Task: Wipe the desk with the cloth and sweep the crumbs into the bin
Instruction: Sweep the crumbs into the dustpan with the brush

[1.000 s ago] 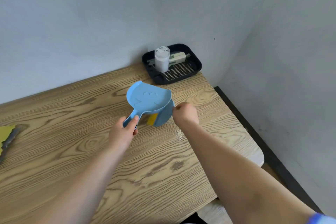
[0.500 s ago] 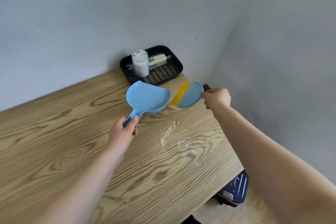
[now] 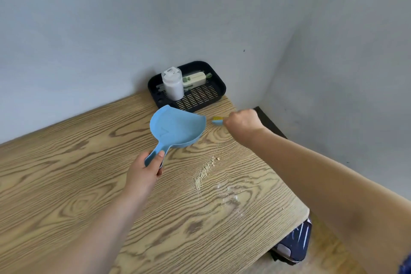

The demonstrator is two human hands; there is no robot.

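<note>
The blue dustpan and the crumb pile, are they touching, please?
Apart. The head view shows bare wood between the blue dustpan and the crumb pile.

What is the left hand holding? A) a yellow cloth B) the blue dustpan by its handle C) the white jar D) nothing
B: the left hand grips the handle of the blue dustpan, which is lifted near the crumbs on the desk, while the white jar stands untouched in the black tray.
</note>
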